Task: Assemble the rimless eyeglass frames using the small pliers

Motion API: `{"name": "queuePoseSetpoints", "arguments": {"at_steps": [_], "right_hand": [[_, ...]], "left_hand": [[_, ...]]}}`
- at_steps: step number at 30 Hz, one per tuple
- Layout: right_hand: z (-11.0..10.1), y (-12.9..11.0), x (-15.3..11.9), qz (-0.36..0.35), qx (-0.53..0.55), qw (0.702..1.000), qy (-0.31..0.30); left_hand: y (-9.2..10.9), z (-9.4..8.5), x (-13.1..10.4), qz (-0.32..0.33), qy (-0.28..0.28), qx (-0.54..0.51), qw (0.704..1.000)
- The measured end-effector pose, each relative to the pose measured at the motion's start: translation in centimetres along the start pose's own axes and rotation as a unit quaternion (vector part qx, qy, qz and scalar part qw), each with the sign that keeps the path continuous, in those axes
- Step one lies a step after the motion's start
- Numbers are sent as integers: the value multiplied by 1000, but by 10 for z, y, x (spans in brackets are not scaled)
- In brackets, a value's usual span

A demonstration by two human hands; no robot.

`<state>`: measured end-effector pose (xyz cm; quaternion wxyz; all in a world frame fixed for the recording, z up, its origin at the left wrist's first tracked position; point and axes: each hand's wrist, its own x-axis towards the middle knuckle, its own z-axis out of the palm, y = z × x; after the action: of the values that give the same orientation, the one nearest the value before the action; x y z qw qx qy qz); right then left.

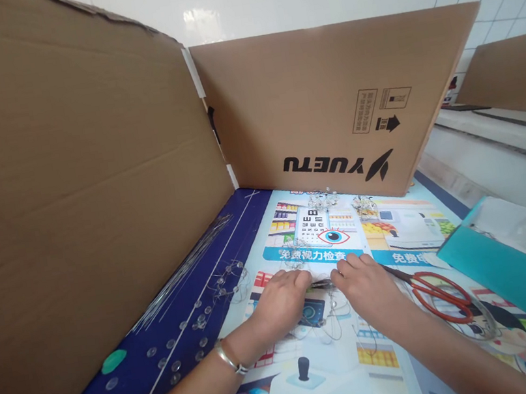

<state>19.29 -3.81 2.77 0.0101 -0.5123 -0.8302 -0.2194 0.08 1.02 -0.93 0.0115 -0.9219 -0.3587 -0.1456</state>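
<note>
My left hand [286,302] and my right hand [365,284] are close together above the printed table cover, both with fingers closed in a pinch. Thin wire strung with clear beads [333,305] runs between them and hangs loosely below. A short dark metal piece shows in the gap between the hands; what it belongs to is unclear. Red-handled scissors [440,294] lie beside my right wrist, their blades partly hidden by that hand. The fingertips are mostly covered, so the exact grip on the wire is hard to see.
Loose clear beads [176,367], a beaded wire tangle [230,281] and straight wires [180,272] lie at left near a green piece [113,361]. More beaded bunches [323,201] sit by the cardboard panel [327,95]. Another cardboard wall [81,171] rises left; a teal box [517,277] stands right.
</note>
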Motion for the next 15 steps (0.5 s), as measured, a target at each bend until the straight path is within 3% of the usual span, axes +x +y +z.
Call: {"name": "queuePoseSetpoints", "arguments": {"at_steps": [7,12,15], "right_hand": [[-7,-10,-5,3,-31,1000,1],[-12,5,-11,-12,55,998,-5],[-11,18,-12,40,97,994,7]], "left_hand": [[0,0,0,-13,-4,17,1000],[-2,2,0,-44,3,10,999],[-3,2,0,-50,7,-13,999]]}}
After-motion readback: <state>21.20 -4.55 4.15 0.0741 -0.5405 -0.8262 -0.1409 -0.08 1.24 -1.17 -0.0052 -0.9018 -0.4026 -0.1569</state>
